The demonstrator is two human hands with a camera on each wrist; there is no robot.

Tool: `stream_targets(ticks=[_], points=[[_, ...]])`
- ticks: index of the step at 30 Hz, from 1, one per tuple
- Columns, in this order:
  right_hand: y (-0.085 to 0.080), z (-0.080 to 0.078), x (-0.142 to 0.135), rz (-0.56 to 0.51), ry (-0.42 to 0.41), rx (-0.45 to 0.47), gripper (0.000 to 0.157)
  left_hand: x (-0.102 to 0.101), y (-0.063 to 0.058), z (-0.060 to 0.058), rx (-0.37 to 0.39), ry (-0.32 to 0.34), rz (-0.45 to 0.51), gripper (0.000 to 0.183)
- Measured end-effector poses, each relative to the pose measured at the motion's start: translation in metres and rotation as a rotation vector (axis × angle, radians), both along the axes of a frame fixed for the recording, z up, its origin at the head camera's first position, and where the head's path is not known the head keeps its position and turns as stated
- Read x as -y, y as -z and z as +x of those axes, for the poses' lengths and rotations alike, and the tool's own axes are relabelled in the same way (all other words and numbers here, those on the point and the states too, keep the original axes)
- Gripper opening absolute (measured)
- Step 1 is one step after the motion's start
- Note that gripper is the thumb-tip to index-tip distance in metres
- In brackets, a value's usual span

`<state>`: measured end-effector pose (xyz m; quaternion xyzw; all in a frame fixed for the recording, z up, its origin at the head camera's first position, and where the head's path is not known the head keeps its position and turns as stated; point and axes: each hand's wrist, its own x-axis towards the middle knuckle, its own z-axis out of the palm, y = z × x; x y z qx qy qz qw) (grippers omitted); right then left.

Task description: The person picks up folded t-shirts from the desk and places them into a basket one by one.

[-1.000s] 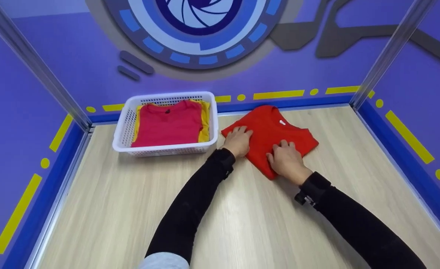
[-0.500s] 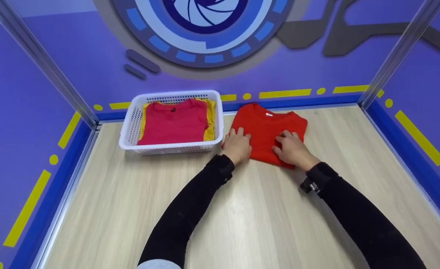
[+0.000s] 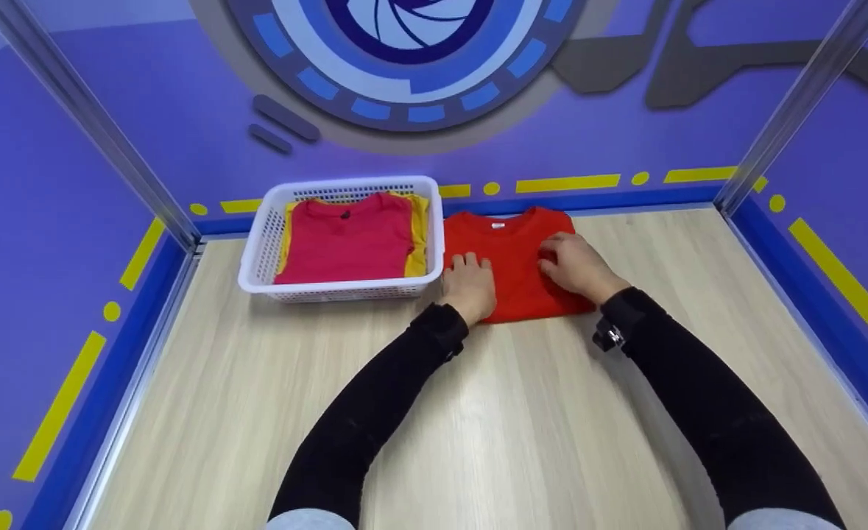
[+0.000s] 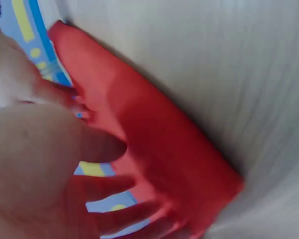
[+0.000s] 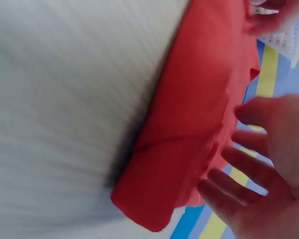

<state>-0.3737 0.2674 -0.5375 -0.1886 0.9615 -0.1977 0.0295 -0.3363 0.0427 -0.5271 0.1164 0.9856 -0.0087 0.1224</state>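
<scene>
A folded red T-shirt [image 3: 516, 269] lies on the table beside the basket, its collar with a white tag toward the back wall. My left hand [image 3: 469, 288] rests on its left side; in the left wrist view its fingers [image 4: 124, 219] stretch out over the cloth. At the shirt's right side is my right hand [image 3: 575, 263]. The right wrist view shows that hand's fingers [image 5: 249, 167] spread and loosely bent at the fabric, not closed round it. Folded thickness shows along the shirt's near edge [image 5: 174, 134].
A white plastic basket [image 3: 341, 289] stands left of the red shirt, very close to it. Inside lie a folded pink-red shirt [image 3: 349, 246] and yellow cloth [image 3: 417, 235]. Purple-blue panels [image 3: 375, 158] close off the back and sides of the wooden table [image 3: 492, 442].
The red shirt has turned counter-clockwise from a slant to nearly square with the back wall, beside the basket. My right hand has moved up toward the wall; the left has shifted little.
</scene>
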Motion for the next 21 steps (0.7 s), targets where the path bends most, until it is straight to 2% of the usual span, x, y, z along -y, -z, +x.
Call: stream_targets(ticks=[5, 10, 16, 21], points=[[0.002, 0.000, 0.004, 0.116, -0.006, 0.051, 0.052, 0.009, 0.013, -0.006, -0.007, 0.014, 0.006, 0.060], [-0.001, 0.002, 0.006, 0.134, 0.034, 0.083, 0.053, 0.013, 0.013, -0.003, -0.047, 0.060, 0.004, 0.054], [0.000, 0.015, 0.007, 0.124, 0.024, 0.102, 0.054, 0.014, 0.013, 0.013, -0.050, 0.103, -0.075, 0.056], [0.003, 0.032, 0.007, 0.123, -0.013, 0.066, 0.053, 0.020, 0.011, 0.029, -0.049, 0.139, -0.124, 0.060]])
